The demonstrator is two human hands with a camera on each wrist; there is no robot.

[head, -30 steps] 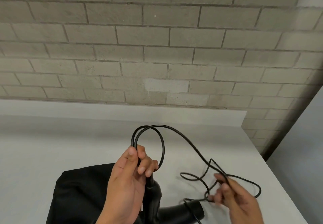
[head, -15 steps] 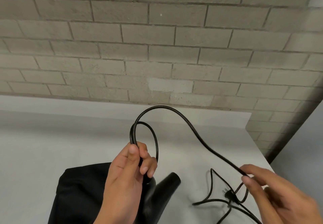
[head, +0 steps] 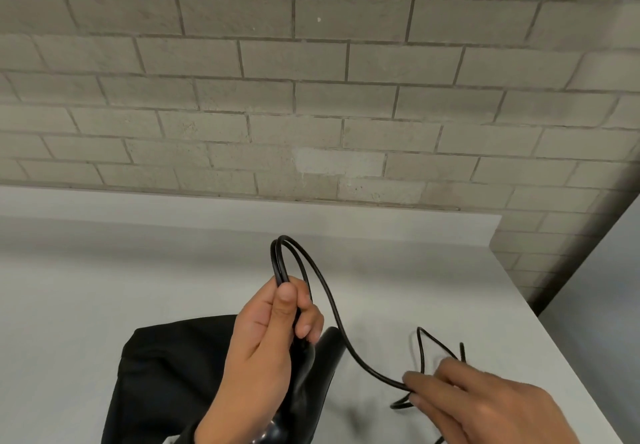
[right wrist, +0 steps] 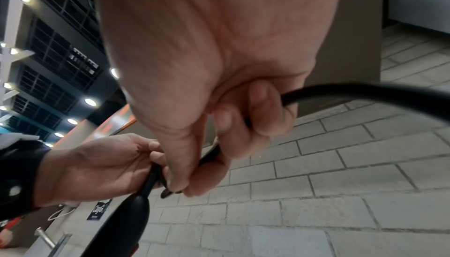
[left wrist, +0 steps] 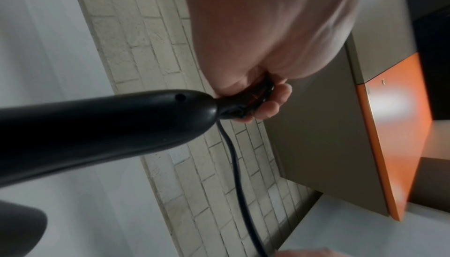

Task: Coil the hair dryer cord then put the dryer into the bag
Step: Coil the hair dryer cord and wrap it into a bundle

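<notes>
Right hand (right wrist: 219, 59) curled round black cord (right wrist: 365, 93), which exits to the right of it. Left hand (right wrist: 97, 166), lower left of right hand, grips cord above dryer handle (right wrist: 126, 220). Brick wall (right wrist: 340, 193) behind.

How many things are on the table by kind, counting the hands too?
Hands: 2, left hand and right hand
Hair dryer with its cord: 1
Black bag: 1
Total: 4

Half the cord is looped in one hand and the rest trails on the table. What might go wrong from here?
The loose cord on the table lies in crossed bends beside the right hand, so it may knot as it is drawn in. The left hand pinches the loops together with the hair dryer, so a tug might spill them.
</notes>
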